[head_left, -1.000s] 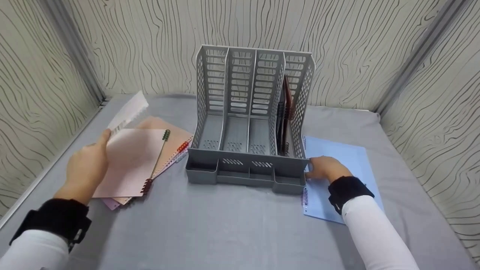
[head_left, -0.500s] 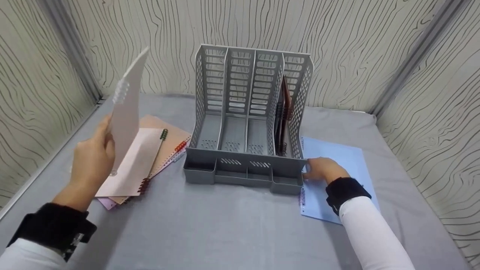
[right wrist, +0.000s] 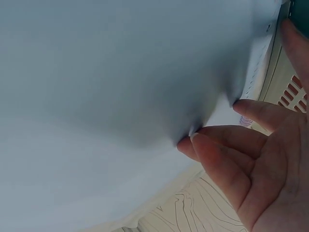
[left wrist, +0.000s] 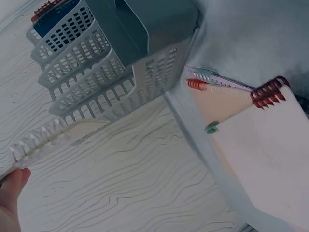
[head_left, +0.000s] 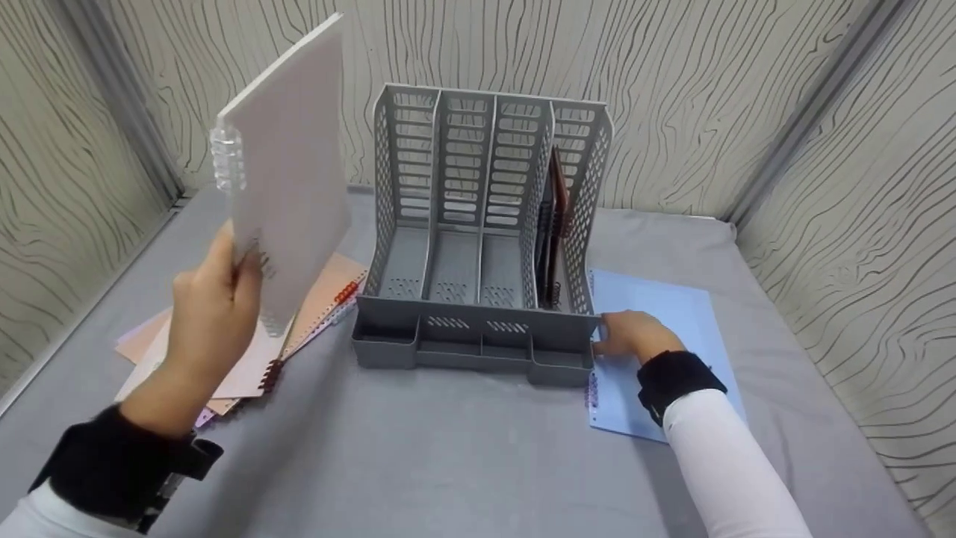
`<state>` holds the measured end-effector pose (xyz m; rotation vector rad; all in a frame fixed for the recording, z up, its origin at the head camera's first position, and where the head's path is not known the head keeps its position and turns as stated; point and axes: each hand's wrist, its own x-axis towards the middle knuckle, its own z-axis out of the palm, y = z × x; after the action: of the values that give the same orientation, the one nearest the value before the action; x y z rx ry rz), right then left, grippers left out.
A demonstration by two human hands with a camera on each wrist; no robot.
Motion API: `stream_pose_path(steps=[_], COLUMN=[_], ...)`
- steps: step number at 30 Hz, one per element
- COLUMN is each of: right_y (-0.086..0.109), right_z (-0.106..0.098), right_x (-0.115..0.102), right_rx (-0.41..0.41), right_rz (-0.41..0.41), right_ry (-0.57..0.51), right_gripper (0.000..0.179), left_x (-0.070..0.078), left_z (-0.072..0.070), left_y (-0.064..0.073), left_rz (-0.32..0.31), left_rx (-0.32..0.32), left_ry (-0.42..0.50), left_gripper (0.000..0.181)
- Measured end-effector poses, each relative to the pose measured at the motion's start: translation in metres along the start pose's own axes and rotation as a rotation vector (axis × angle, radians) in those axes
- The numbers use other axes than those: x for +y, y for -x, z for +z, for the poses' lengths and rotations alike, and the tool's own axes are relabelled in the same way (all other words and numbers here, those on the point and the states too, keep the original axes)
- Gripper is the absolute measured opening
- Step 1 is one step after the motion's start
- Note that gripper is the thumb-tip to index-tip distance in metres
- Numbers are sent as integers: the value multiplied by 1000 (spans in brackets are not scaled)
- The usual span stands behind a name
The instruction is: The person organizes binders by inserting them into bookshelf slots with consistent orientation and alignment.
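Observation:
My left hand (head_left: 213, 302) pinches a white notebook (head_left: 299, 164) with a clear coil and holds it raised and upright over the left pile. The same notebook's coil (left wrist: 41, 140) shows in the left wrist view. A grey file organizer (head_left: 478, 329) with several upright slots stands in the middle. A brown notebook (head_left: 559, 194) and a dark one stand in its rightmost slot. My right hand (head_left: 635, 334) touches the organizer's front right corner. In the right wrist view, its bent fingers (right wrist: 227, 150) rest on the blue notebook (right wrist: 96, 87).
On the left lies a fanned pile: a pale pink notebook (left wrist: 260, 145) with a dark red coil, a peach notebook (head_left: 336, 280) with a red coil and a purple one beneath. Grey cloth covers the table (head_left: 463, 456). Wood-patterned panels (head_left: 672, 97) enclose the back and sides.
My left hand has lifted the white notebook off the pile, turned it upright and brought it to the right. The right hand has stayed by the organizer's corner.

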<state>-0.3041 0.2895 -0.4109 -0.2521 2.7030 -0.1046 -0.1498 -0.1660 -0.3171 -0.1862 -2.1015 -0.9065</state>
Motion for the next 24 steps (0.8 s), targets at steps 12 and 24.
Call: stream_pose_path(steps=[12, 24], right_y=[5, 4], right_z=[2, 3], right_x=[-3, -3], right_rx=[-14, 14], right_rz=[57, 64], right_ry=[-51, -31], right_gripper=[52, 51], left_x=[29, 60], left_z=[50, 109], left_y=[-4, -6], left_rz=[19, 142], left_rx=[-57, -100], left_ry=[210, 306], left_gripper=[15, 32])
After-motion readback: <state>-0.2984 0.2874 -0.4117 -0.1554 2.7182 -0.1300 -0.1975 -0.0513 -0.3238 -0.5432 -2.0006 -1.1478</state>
